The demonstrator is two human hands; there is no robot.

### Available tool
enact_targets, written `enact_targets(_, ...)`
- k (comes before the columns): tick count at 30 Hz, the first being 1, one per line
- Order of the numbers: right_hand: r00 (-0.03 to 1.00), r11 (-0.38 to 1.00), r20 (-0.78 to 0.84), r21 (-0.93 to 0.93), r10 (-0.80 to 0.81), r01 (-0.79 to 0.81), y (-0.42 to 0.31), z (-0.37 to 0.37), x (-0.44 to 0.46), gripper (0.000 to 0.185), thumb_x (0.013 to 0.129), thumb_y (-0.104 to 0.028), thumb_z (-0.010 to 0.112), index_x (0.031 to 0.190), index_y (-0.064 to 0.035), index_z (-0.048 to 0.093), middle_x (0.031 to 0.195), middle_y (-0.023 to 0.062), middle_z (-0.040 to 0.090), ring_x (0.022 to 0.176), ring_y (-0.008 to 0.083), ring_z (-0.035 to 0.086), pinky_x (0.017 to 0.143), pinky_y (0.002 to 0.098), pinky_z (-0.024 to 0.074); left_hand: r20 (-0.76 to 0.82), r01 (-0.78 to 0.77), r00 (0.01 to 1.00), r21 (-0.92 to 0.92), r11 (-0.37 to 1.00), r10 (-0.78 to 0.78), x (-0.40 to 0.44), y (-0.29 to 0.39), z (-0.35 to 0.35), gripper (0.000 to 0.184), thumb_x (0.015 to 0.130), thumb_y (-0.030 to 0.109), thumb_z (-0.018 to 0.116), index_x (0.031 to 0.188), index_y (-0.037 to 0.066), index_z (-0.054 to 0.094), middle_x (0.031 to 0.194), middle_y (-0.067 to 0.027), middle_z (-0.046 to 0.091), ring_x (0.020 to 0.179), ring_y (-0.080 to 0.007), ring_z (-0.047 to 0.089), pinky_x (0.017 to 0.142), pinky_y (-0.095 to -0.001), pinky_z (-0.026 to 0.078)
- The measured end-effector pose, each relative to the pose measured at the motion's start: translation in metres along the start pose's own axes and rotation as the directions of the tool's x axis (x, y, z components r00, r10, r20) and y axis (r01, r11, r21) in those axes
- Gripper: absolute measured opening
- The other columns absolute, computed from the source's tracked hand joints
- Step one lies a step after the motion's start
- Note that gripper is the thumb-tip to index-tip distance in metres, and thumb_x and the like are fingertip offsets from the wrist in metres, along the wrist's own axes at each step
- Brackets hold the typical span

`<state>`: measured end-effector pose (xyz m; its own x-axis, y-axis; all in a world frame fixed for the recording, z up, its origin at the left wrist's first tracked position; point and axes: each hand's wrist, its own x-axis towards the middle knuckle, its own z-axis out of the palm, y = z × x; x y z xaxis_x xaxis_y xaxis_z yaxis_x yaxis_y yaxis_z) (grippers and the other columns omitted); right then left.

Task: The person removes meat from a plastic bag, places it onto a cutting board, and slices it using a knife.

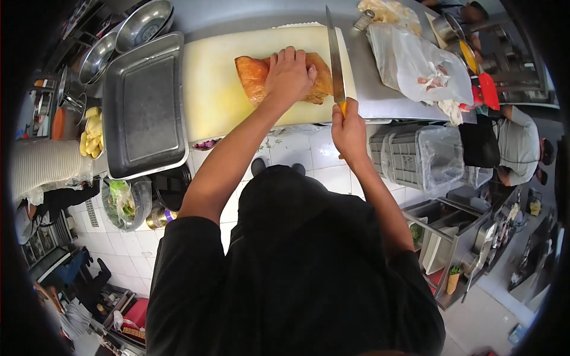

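A slab of golden-brown meat (252,74), seemingly roasted, lies on a large pale cutting board (208,89). My left hand (291,74) rests on top of it, fingers stretched toward the far edge and thumb apart; the palm hides the slab's middle. In my right hand (349,132) is the yellow handle of a long knife (335,59), fingers wrapped round it. The blade points away from me, just right of the meat and over the board's right part, with a small gap between them.
Left of the board sits a dark rectangular tray (145,107), with metal bowls (142,26) behind. On the right lie a clear plastic bag (415,62) and a red object (488,92). Grey crates (409,151) stand below the counter, and another person (516,142) is beyond them.
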<state>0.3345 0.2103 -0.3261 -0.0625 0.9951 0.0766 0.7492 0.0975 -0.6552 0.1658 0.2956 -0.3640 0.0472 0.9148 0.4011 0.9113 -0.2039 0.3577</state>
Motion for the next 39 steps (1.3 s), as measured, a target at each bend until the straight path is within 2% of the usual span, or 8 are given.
enact_targets(7,0.999,0.999,-0.029,0.045,-0.021,0.022,0.009,0.018,0.01,0.032,0.095,-0.016,0.049,0.117,0.0052,0.041,0.084,0.0331,0.06,0.077,0.0512,0.058,0.069,0.0562,0.0449,0.076,0.028,0.997,-0.005,1.0,-0.027,0.0,0.003,-0.008,0.045,0.09,0.034,0.052,0.114,-0.004,0.053,0.113,-0.019,0.054,0.107,-0.0338,0.05,0.097,-0.0446,0.037)
enact_targets(10,0.997,0.998,-0.066,0.031,-0.043,0.045,0.007,0.021,0.013,0.031,0.095,-0.017,0.049,0.115,0.0049,0.041,0.084,0.0329,0.06,0.078,0.0513,0.058,0.07,0.0564,0.0447,0.077,0.006,0.997,0.01,1.0,-0.007,0.0,0.002,-0.008,0.045,0.09,0.034,0.052,0.114,-0.004,0.053,0.113,-0.0188,0.054,0.107,-0.0331,0.051,0.096,-0.0447,0.037)
enact_targets(19,0.994,0.994,0.094,-0.088,-0.054,0.063,0.007,0.015,0.003,0.019,0.096,-0.015,0.046,0.099,0.0002,0.035,0.076,0.0316,0.059,0.07,0.0529,0.056,0.064,0.0594,0.0435,0.062,0.011,0.998,0.009,1.0,-0.012,-0.001,0.002,-0.005,0.042,0.089,0.034,0.054,0.109,-0.003,0.053,0.11,-0.0181,0.055,0.104,-0.0317,0.052,0.094,-0.0446,0.038)
enact_targets(22,0.982,0.991,0.183,-0.132,0.046,-0.022,0.002,0.002,-0.005,0.018,0.096,-0.014,0.046,0.099,0.0,0.036,0.07,0.0307,0.058,0.068,0.0523,0.056,0.062,0.0592,0.044,0.05,0.005,0.999,0.016,1.0,-0.005,-0.001,0.001,-0.004,0.043,0.088,0.033,0.055,0.11,-0.004,0.053,0.108,-0.0177,0.055,0.102,-0.0319,0.052,0.094,-0.0448,0.038)
enact_targets(25,0.975,0.988,0.223,-0.157,0.025,0.011,0.011,-0.007,-0.026,0.018,0.095,-0.014,0.047,0.098,-0.0001,0.036,0.068,0.0304,0.058,0.068,0.0517,0.057,0.061,0.0591,0.0445,0.12,0.04,0.992,0.028,0.999,-0.043,0.002,0.004,-0.009,0.043,0.088,0.033,0.055,0.109,-0.004,0.054,0.108,-0.0174,0.055,0.104,-0.0317,0.051,0.094,-0.0449,0.038)
enact_targets(31,0.934,0.973,0.319,-0.211,0.163,-0.098,0.0,-0.029,-0.037,0.019,0.095,-0.016,0.049,0.099,-0.0004,0.038,0.069,0.0309,0.059,0.068,0.0517,0.058,0.062,0.059,0.0459,0.055,0.001,0.998,0.001,1.0,-0.001,-0.002,0.002,-0.004,0.041,0.089,0.031,0.054,0.109,-0.005,0.056,0.106,-0.0163,0.054,0.105,-0.0306,0.05,0.096,-0.0443,0.036)
enact_targets(34,0.959,0.975,0.283,-0.22,0.03,0.034,0.008,-0.017,-0.008,0.021,0.095,-0.017,0.049,0.099,0.0002,0.038,0.072,0.0314,0.06,0.071,0.0516,0.059,0.064,0.0588,0.0465,0.066,-0.004,0.998,0.029,1.0,0.002,-0.002,0.005,-0.005,0.042,0.089,0.031,0.053,0.111,-0.005,0.057,0.106,-0.0163,0.054,0.105,-0.0303,0.049,0.096,-0.0436,0.036)
enact_targets(39,0.949,0.973,0.311,-0.231,0.048,0.026,0.003,-0.006,0.028,0.025,0.095,-0.019,0.049,0.103,0.0014,0.038,0.077,0.0329,0.061,0.077,0.0521,0.059,0.071,0.057,0.0477,0.13,0.062,0.99,0.001,0.998,-0.061,0.001,0.008,-0.014,0.043,0.089,0.032,0.052,0.113,-0.004,0.057,0.107,-0.0165,0.053,0.107,-0.0299,0.049,0.098,-0.0431,0.035)
